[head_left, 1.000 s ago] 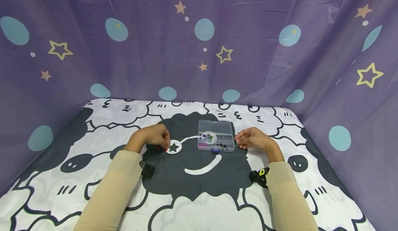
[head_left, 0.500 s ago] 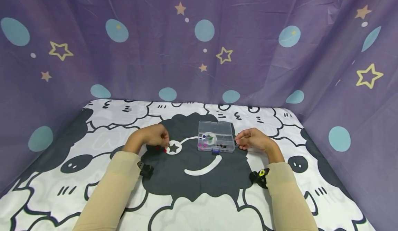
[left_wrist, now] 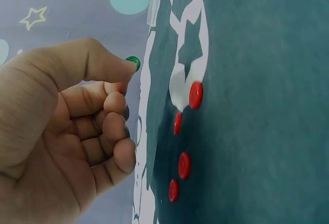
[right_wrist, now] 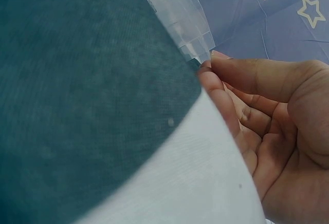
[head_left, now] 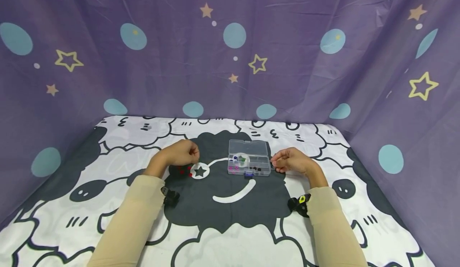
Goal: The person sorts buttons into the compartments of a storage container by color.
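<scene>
Between its thumb and index finger, my left hand (left_wrist: 77, 95) pinches a small green button (left_wrist: 134, 62), held up off the cloth. Below it several red buttons, among them one red button (left_wrist: 196, 94) beside the printed star, lie loose on the dark cloth (left_wrist: 257, 106). In the head view the left hand (head_left: 181, 152) is left of an open clear plastic box (head_left: 267, 167). At the box's right end, my right hand (head_left: 292, 160) grips the edge with thumb and fingers; in the right wrist view the right hand (right_wrist: 267, 111) meets the box's corner (right_wrist: 198, 47).
Divided compartments of the box hold small pink, dark and blue pieces, plus a white round piece with green on it. The box's clear lid (head_left: 248, 147) stands raised at the back. A purple curtain (head_left: 230, 91) hangs behind the table.
My left hand has lifted and shifted slightly right, away from the red buttons, and more of them show. The right hand and the box stay where they were.
</scene>
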Demonstrator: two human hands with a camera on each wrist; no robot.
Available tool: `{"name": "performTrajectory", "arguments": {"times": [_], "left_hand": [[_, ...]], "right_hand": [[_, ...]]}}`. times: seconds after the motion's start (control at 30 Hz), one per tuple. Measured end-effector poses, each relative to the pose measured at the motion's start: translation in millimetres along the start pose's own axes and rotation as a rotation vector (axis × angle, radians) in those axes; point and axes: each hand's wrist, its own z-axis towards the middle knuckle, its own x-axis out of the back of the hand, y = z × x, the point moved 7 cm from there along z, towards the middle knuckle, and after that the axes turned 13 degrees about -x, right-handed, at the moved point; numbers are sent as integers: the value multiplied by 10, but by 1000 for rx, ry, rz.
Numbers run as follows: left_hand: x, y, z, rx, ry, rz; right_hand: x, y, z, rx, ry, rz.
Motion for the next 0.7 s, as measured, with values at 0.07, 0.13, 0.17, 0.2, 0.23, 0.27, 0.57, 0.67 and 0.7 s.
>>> {"name": "performTrajectory", "arguments": {"times": [0.07, 0.13, 0.17, 0.2, 0.23, 0.27, 0.57, 0.67, 0.7], "left_hand": [[4, 29, 32, -17, 10, 6], [8, 60, 67, -28, 15, 15], [8, 78, 87, -40, 16, 21], [5, 91, 107, -44, 16, 23], [5, 105, 124, -47, 18, 25], [3, 121, 142, -51, 18, 27], [-6, 296, 319, -89, 19, 51], [-27, 326, 402, -96, 17, 56], [-36, 332, 430, -100, 16, 54]], "right_hand": [[0, -3, -3, 1, 1, -2], [1, -4, -2, 4, 1, -6], [3, -4, -2, 5, 2, -8], [4, -4, -3, 5, 2, -9], [4, -5, -2, 6, 3, -11], [5, -4, -1, 6, 3, -11], [10, 9, 16, 4, 6, -16], [9, 8, 17, 4, 5, -15], [8, 6, 17, 4, 5, -14]]}}
